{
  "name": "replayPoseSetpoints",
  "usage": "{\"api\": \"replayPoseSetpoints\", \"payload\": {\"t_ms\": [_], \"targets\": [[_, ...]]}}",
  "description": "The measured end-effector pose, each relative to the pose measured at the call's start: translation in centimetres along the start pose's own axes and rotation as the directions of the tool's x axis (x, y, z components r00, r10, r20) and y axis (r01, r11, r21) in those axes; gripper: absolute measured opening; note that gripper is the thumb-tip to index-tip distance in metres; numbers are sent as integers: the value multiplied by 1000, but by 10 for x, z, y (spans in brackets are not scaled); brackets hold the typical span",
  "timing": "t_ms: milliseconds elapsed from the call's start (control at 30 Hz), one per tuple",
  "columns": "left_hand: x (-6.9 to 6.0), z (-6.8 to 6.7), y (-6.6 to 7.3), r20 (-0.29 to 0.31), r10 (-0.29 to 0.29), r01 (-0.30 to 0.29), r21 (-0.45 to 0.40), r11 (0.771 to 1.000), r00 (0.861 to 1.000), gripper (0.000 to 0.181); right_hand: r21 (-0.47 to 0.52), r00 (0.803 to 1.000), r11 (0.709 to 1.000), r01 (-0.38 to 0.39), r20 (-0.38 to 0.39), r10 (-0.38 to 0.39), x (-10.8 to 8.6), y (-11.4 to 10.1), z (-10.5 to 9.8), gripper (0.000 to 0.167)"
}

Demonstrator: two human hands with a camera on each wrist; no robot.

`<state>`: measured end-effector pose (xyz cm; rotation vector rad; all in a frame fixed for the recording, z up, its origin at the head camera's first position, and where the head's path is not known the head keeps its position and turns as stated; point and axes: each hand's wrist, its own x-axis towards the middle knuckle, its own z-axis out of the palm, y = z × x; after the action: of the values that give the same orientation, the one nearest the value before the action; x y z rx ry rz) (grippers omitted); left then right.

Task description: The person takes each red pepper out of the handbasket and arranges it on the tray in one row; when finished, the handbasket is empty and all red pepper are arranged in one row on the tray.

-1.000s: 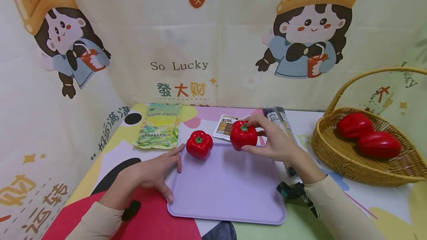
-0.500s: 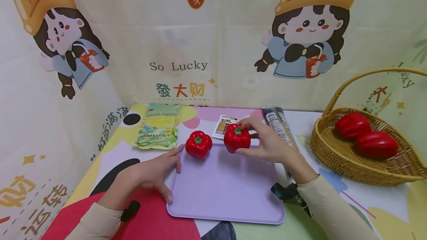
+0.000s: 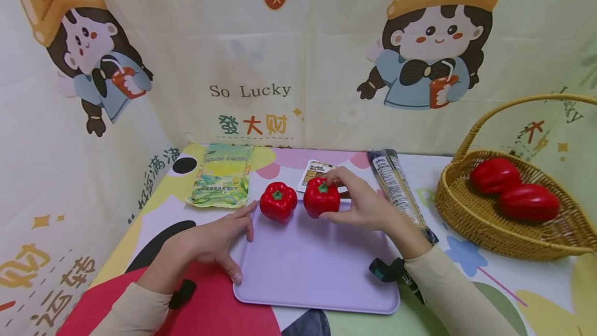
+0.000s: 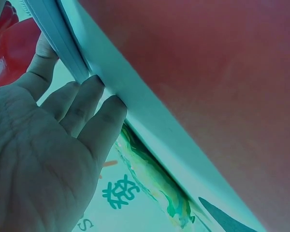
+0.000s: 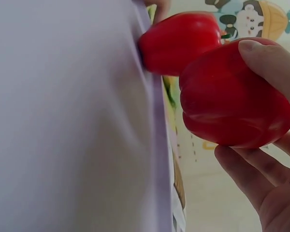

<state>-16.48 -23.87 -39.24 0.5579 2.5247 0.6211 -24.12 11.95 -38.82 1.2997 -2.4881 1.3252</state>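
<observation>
My right hand (image 3: pixel 361 201) holds a red bell pepper (image 3: pixel 321 198) between thumb and fingers, its green stem up. In the right wrist view that bell pepper (image 5: pixel 237 96) appears raised off the lilac tray (image 3: pixel 317 268). Another red bell pepper (image 3: pixel 278 202) rests in the tray's far left corner, a small gap from the held one. Spread along the tray's left rim is my left hand (image 3: pixel 212 242), with fingertips at the far left corner and thumb near the front. In the left wrist view the left hand's fingers (image 4: pixel 106 121) are extended and hold nothing.
A wicker basket (image 3: pixel 494 242) with two red vegetables (image 3: pixel 529 203) stands at the right. Behind the tray lie a green-yellow packet (image 3: pixel 221 176) and a small white-brown packet (image 3: pixel 311 171). A long clear-and-dark package (image 3: pixel 401 191) lies beyond the right forearm. Printed cloth hangs behind.
My right hand has carried the red bell pepper left and slightly towards me, closer to the other pepper. My left hand has stayed at the tray's rim.
</observation>
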Motion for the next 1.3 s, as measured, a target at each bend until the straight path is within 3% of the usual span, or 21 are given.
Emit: {"api": "replayPoseSetpoints", "payload": {"t_ms": [700,1133,1300], "targets": [[-1,-3,3,-1,0,0,2,1000,1000,66,-34,995,997,-76,66,78,6,-2,14,66],[-2,-1,2,0,-23,23,-15,1000,1000,67,3,990,996,-86,108,86,11,1,21,67],[-1,-1,2,0,-20,20,-18,1000,1000,66,3,984,990,-138,116,137,9,1,24,72]]}}
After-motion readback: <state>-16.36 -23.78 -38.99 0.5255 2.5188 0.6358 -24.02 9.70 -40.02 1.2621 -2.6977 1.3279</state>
